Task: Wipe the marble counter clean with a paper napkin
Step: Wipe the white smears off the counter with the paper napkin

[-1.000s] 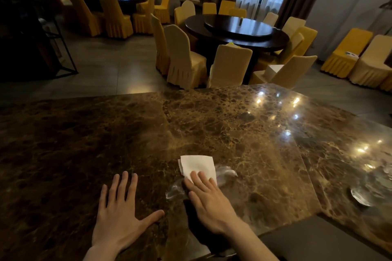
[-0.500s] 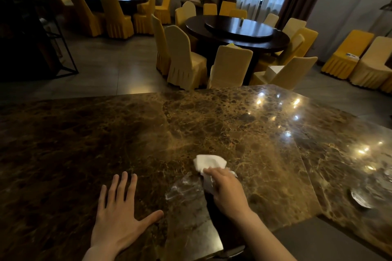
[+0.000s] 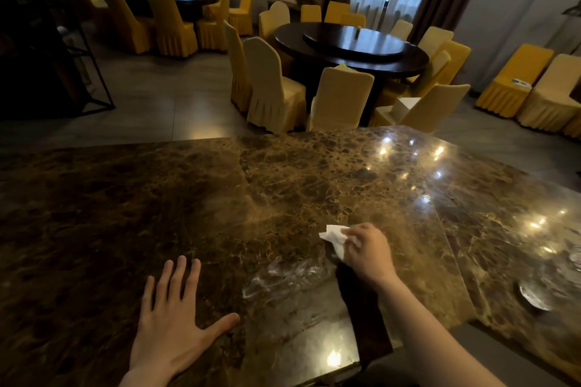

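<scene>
1. One white paper napkin [image 3: 334,237], crumpled, lies on the marble table [image 3: 157,198] right of its middle; its long axis runs from a far-left corner to the near right, where it goes under the hand, and the free corner points left and slightly far.
2. Right hand [image 3: 369,251] is knuckles-up over the napkin's near-right end, its fingers [image 3: 352,231] curled closed on the paper and pressing it to the stone.
3. Just near and left of the napkin, a pale wet smear [image 3: 283,276] glints on the table.
4. Left hand [image 3: 171,320] rests palm down, flat on the table, near and well left of the napkin, fingers spread open and holding nothing, thumb pointing right towards the smear.
5. Beyond the table's far edge stand cloth-covered chairs [image 3: 273,85] around a dark round dining table [image 3: 352,44].
</scene>
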Motion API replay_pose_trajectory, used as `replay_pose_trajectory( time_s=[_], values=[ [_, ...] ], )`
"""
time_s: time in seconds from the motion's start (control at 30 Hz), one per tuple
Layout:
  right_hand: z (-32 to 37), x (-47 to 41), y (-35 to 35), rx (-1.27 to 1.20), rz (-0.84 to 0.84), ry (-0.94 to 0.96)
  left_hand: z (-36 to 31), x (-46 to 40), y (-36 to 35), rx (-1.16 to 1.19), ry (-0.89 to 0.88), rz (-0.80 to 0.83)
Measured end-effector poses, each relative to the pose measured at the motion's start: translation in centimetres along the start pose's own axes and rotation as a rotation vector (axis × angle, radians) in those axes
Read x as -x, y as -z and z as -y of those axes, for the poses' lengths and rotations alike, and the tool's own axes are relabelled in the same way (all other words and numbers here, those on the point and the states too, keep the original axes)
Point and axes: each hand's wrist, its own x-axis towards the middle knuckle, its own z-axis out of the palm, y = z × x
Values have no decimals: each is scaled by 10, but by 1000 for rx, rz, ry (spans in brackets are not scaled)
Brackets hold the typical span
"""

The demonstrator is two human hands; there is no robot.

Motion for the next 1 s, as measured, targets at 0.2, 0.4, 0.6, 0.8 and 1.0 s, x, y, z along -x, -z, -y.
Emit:
replay_pose_trajectory(
  time_s=[0.2, 0.4, 0.6, 0.8, 1.0],
  values=[
    [-8, 38, -14, 168, 79, 311, 3, 0, -4, -7, -10, -19],
    [-22, 69, -3, 165, 65, 431, 5, 0, -8, 12, -12, -41],
    [10, 23, -9, 263, -27, 60, 5, -1, -7, 44, -19, -65],
    [-8, 75, -21, 174, 11, 388, 5, -1, -8, 35, -7, -51],
    [10, 39, -6, 359, -84, 58, 4, -2, -5, 33, -9, -50]
  ],
)
